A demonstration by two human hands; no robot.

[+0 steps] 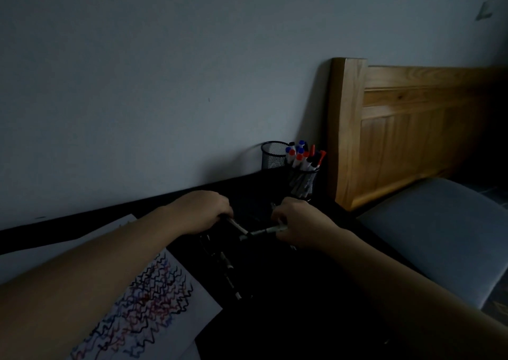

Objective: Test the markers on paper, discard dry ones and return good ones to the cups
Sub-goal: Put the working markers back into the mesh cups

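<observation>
The scene is dim. My left hand grips a white-barrelled marker that points down and right. Opposite it, my right hand grips a second marker pointing left, and the two tips nearly meet over the black desk. A sheet of paper covered in black, red and blue zigzag lines lies at the lower left, partly under my left forearm. Two mesh cups stand at the desk's far right: one full of blue-, red- and black-capped markers, the other behind it looks hollow.
More dark markers lie loose on the desk below my hands. A wooden headboard rises to the right of the desk, with a grey cushion beside it. A pale wall backs the desk.
</observation>
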